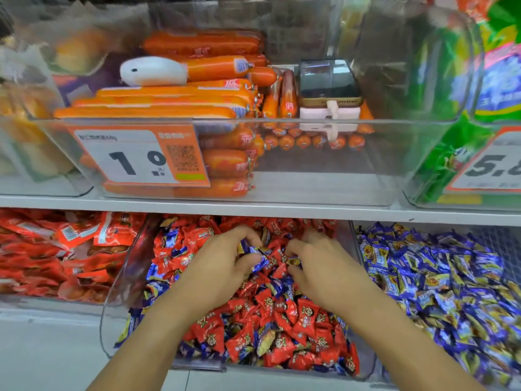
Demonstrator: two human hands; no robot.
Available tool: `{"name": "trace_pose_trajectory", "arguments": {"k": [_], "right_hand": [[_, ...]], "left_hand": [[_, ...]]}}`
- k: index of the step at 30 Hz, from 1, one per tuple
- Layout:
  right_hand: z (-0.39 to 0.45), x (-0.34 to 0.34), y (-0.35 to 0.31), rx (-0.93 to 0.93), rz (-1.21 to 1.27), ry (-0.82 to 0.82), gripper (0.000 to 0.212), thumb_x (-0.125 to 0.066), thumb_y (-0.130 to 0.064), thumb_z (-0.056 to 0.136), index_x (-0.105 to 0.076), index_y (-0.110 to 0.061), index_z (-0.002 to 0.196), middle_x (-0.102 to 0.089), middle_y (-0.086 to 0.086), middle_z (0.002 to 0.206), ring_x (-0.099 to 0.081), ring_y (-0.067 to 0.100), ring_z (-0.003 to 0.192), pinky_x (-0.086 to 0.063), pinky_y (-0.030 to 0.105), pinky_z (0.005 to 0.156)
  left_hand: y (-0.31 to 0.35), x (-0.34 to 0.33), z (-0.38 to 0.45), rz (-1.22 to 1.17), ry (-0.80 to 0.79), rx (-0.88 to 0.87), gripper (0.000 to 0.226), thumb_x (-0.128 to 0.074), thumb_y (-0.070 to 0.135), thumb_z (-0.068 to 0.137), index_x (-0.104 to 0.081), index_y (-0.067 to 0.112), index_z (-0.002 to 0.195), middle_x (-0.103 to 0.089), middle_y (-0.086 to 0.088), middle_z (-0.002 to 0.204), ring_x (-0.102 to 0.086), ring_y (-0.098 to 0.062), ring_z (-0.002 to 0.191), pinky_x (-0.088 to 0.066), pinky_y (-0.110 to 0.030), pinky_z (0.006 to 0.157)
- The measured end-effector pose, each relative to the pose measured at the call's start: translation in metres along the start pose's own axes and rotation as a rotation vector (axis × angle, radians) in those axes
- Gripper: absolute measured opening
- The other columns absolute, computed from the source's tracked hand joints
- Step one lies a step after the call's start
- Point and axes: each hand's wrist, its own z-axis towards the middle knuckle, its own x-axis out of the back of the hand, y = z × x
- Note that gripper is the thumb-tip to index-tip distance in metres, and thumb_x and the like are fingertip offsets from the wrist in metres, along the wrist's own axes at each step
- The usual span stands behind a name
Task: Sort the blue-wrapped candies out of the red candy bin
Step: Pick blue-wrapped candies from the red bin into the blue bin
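Crinkly blue-wrapped candies (259,256) pinched by left hand (222,261) & right hand (318,258) in clear red candy bin (124,280).

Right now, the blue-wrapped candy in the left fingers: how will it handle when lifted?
Blue-wrapped candy looks small, so probably light. Glossy wrapper likely slippery; the left hand pinches it. Crimped ends probably crumple. Loose red candies around it may shift.

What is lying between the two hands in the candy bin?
Head view: red candies fill the gap between left hand and right hand.
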Motion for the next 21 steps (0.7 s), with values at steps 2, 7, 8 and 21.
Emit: {"name": "trace_pose_trajectory", "arguments": {"k": [2, 7, 8, 21], "right_hand": [[0.0, -0.001, 0.002, 0.01, -0.005, 0.005, 0.023, -0.052, -0.017, 0.092, -0.059, -0.023, 0.113, -0.052, 0.005, 0.105, -0.054, 0.03, 0.099, -0.05, 0.041, 0.083], [-0.009, 0.008, 0.0, 0.038, -0.016, -0.007, 0.033, -0.058, -0.04, 0.095, -0.057, -0.018, 0.119, -0.06, 0.005, 0.11, -0.056, 0.027, 0.105, -0.047, 0.039, 0.09], [-0.01, 0.009, -0.003, 0.028, -0.008, -0.022, 0.04, -0.062, -0.044, 0.092, -0.056, -0.017, 0.121, -0.06, 0.006, 0.111, -0.057, 0.028, 0.105, -0.049, 0.04, 0.089], [-0.013, 0.025, -0.005, 0.021, 0.137, -0.067, 0.036, -0.046, -0.034, 0.102, -0.04, -0.02, 0.135, -0.045, 0.01, 0.121, -0.058, 0.036, 0.102, -0.047, 0.044, 0.087]], "left_hand": [[-0.001, 0.002, -0.004, -0.019, 0.002, 0.013, 0.019, -0.061, 0.035, 0.094, -0.052, 0.038, 0.111, -0.066, 0.002, 0.093, -0.064, -0.017, 0.081, -0.052, -0.035, 0.076], [0.011, 0.003, -0.018, -0.053, -0.018, 0.007, 0.035, -0.057, 0.035, 0.096, -0.047, 0.039, 0.13, -0.055, 0.013, 0.113, -0.058, -0.005, 0.099, -0.047, -0.024, 0.085], [0.013, 0.004, -0.02, -0.059, -0.018, 0.003, 0.028, -0.056, 0.034, 0.097, -0.051, 0.039, 0.124, -0.054, 0.014, 0.115, -0.058, -0.006, 0.099, -0.047, -0.025, 0.086], [0.02, -0.004, 0.019, 0.379, -0.02, -0.129, 0.011, -0.054, 0.03, 0.095, -0.063, 0.029, 0.1, -0.062, 0.008, 0.088, -0.062, -0.014, 0.083, -0.042, -0.027, 0.063]]}}
